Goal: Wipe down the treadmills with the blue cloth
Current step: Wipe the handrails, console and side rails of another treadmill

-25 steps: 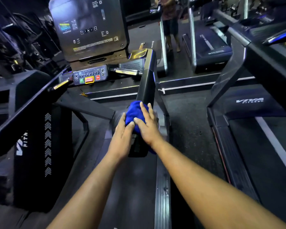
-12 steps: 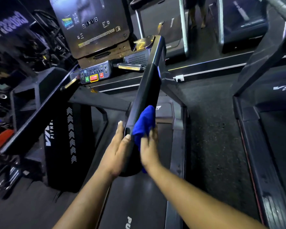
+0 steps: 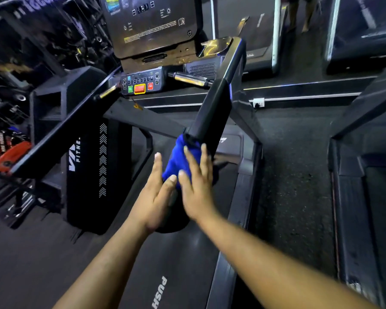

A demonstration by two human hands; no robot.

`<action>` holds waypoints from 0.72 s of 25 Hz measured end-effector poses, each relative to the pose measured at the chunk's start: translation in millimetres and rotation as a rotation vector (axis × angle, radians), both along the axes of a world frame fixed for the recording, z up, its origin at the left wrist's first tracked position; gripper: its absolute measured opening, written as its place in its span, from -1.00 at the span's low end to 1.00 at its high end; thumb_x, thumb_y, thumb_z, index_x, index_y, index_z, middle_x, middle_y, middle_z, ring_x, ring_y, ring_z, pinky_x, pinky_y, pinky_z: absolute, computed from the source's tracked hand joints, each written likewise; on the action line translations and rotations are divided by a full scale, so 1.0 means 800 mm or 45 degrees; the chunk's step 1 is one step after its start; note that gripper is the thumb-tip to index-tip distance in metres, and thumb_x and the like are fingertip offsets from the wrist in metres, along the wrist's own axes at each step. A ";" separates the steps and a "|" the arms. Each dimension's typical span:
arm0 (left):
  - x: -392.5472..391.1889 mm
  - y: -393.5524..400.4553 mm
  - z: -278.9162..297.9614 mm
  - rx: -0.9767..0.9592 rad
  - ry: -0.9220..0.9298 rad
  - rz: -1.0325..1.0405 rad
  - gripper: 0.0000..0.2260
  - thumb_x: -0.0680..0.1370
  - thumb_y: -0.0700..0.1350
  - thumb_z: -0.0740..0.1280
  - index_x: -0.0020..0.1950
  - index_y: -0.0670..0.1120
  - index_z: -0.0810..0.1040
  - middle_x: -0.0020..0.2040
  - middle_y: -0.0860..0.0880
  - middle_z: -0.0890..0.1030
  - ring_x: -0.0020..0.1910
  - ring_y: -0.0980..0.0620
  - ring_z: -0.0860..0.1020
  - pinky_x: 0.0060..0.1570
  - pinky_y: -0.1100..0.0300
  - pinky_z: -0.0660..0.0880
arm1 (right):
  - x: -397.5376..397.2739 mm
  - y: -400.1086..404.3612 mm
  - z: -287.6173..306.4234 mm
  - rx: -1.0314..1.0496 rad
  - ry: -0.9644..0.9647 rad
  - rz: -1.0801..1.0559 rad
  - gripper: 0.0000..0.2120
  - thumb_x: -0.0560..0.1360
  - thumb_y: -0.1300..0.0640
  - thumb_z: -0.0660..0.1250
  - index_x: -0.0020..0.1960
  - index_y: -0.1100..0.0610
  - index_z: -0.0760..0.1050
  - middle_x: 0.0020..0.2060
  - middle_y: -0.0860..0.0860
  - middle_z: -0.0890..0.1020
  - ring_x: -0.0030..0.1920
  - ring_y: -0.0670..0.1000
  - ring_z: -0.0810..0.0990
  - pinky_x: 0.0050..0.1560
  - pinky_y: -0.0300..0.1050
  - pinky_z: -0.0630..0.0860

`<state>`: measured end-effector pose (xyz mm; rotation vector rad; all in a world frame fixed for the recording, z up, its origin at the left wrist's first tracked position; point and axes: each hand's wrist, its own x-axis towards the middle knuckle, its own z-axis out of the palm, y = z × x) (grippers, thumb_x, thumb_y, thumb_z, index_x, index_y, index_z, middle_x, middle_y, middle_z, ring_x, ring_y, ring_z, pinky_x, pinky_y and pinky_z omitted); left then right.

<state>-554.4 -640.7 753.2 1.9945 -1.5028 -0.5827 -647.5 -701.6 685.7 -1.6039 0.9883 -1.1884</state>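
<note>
On smooth handrail (image 3: 212,112), crumpled blue cloth (image 3: 176,161)

The right handrail (image 3: 212,112) of the treadmill runs from the console (image 3: 152,25) down toward the camera, and everything else is placed against it. A blue cloth (image 3: 176,160) is draped over the handrail's lower end. The right hand (image 3: 195,186) lies flat on the cloth with straight fingers, pressing it to the rail's right face. The left hand (image 3: 155,197) presses the rail's left side just below the cloth, fingers extended, thumb touching the cloth's lower edge. Left of the rail's upper end sits a control panel (image 3: 140,84) with green and red buttons. Below the rail lies the running belt (image 3: 165,264), printed "PUSH". Right of the rail stands a neighbouring treadmill (image 3: 354,197).
</note>
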 end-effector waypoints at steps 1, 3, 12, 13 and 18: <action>0.001 0.000 -0.001 -0.006 0.013 0.002 -0.17 0.47 0.35 0.04 0.63 -0.02 -0.10 0.59 0.19 -0.08 0.41 0.58 -0.05 0.32 0.61 -0.03 | 0.000 0.022 -0.009 0.045 -0.073 0.031 -0.42 0.54 -0.20 0.05 0.55 -0.25 0.06 0.60 -0.09 -0.15 0.59 -0.01 -0.18 0.57 0.08 -0.06; 0.003 0.000 -0.003 0.003 0.005 -0.015 -0.19 0.48 0.35 0.03 0.63 -0.01 -0.07 0.59 0.19 -0.06 0.45 0.53 -0.04 0.35 0.57 -0.03 | 0.006 0.007 -0.004 0.138 -0.061 0.014 -0.38 0.52 -0.25 0.05 0.55 -0.29 0.00 0.60 -0.11 -0.18 0.59 -0.02 -0.21 0.53 0.15 -0.07; -0.001 -0.003 -0.001 0.116 -0.187 -0.150 -0.24 0.49 0.40 0.02 0.62 0.11 0.02 0.63 0.12 -0.05 0.55 0.32 -0.14 0.58 -0.04 -0.04 | 0.011 -0.010 -0.002 0.246 -0.186 -0.125 -0.30 0.46 -0.30 0.06 0.55 -0.23 -0.06 0.60 -0.02 -0.01 0.57 -0.06 -0.14 0.56 -0.02 -0.18; 0.000 -0.004 -0.002 0.116 -0.156 -0.141 -0.21 0.48 0.41 0.02 0.63 0.07 0.02 0.62 0.13 -0.05 0.56 0.31 -0.13 0.58 -0.04 -0.03 | 0.012 0.014 -0.010 0.239 -0.198 -0.078 -0.30 0.45 -0.34 0.02 0.53 -0.26 -0.10 0.58 -0.11 -0.03 0.54 -0.14 -0.18 0.54 -0.10 -0.21; -0.002 0.000 -0.001 0.115 -0.160 -0.133 -0.18 0.45 0.43 -0.03 0.63 0.07 -0.07 0.61 0.18 -0.10 0.55 0.30 -0.15 0.59 0.01 -0.07 | 0.017 -0.056 -0.037 0.668 -0.455 -0.208 -0.27 0.39 -0.52 0.02 0.50 -0.29 0.19 0.54 -0.10 0.25 0.51 -0.04 0.27 0.53 0.09 0.20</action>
